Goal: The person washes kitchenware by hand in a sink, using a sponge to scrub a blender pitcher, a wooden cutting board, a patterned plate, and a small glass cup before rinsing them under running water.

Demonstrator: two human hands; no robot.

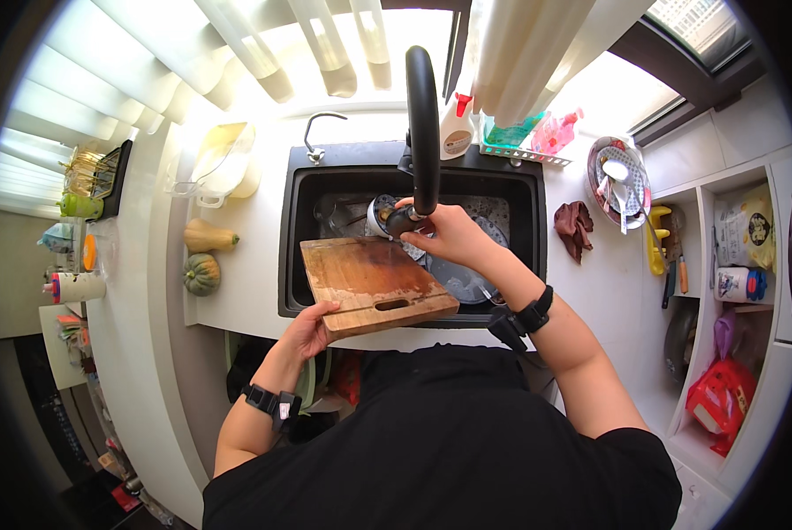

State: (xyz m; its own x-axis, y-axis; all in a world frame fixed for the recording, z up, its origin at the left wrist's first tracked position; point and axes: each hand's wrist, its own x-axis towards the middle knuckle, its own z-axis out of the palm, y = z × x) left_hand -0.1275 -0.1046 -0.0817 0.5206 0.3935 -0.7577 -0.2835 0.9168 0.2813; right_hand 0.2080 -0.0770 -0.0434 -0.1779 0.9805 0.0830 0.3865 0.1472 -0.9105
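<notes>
My left hand (pixel 309 331) grips the near left corner of a wooden cutting board (pixel 376 271). The board lies tilted over the front of a black sink (pixel 290 245), its handle slot toward me, with a dark, wet-looking patch on its far half. My right hand (pixel 459 232) has its thumb and fingers around the spray head (pixel 406 222) of a tall black faucet (pixel 422 119), above the board's far edge. Under and behind my hands, the sink holds dishes, among them a glass lid (pixel 462 281) and a clear glass vessel (pixel 331 213), partly hidden by the board and my forearm.
Left on the counter are a butternut squash (pixel 207 235), a green pumpkin (pixel 202 274) and a pale plastic basin (pixel 233 162). A small tap (pixel 315 154) and a spray bottle (pixel 457 129) stand behind the sink. To the right are a brown cloth (pixel 573 230) and a dish rack (pixel 618 179) with spoons.
</notes>
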